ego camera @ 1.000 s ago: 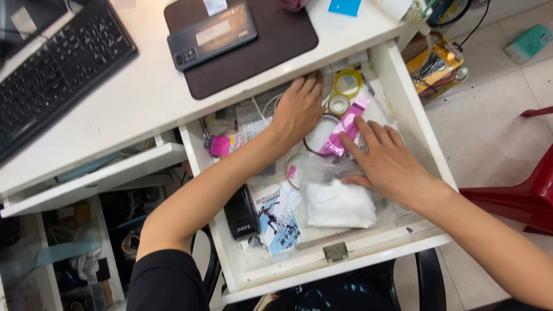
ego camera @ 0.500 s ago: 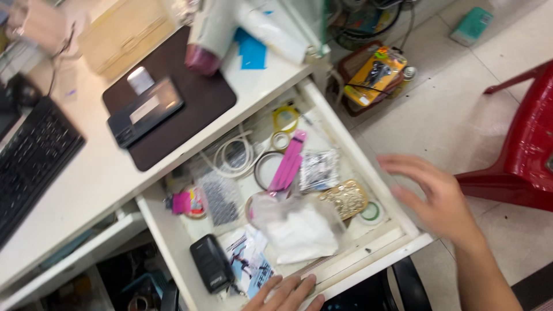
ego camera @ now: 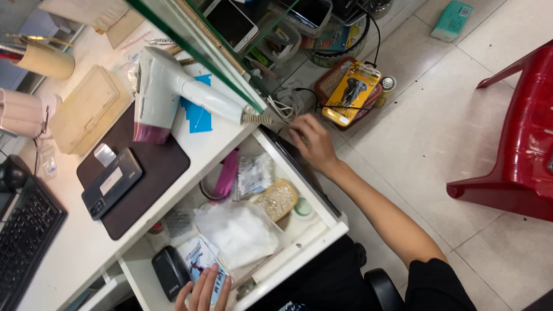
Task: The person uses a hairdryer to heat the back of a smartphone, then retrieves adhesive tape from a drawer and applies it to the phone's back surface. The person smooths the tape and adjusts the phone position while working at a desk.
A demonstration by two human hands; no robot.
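Observation:
An open white drawer [ego camera: 302,241] under the desk holds a crumpled white plastic bag [ego camera: 239,230], a gold packet [ego camera: 277,198], a pink strip [ego camera: 228,171], a black device [ego camera: 169,272] and a picture card [ego camera: 197,257]. My left hand [ego camera: 203,294] lies at the drawer's front edge, fingers spread on the picture card. My right hand [ego camera: 311,144] reaches over the drawer's right side wall. Its fingertips are at the white cables [ego camera: 283,108] by the hair dryer's cord end; whether they grip anything is hidden.
A white hair dryer [ego camera: 164,92] lies on the desk beside blue paper [ego camera: 197,117], a dark mat [ego camera: 151,173] with a phone-like device [ego camera: 112,182], and a keyboard [ego camera: 24,245]. A yellow package [ego camera: 351,92] sits on the floor. A red plastic chair [ego camera: 518,132] stands right.
Both hands left the drawer's contents. My right hand swung from out over the floor to the drawer's right wall near the cables. My left hand stays at the drawer front. The view tilted.

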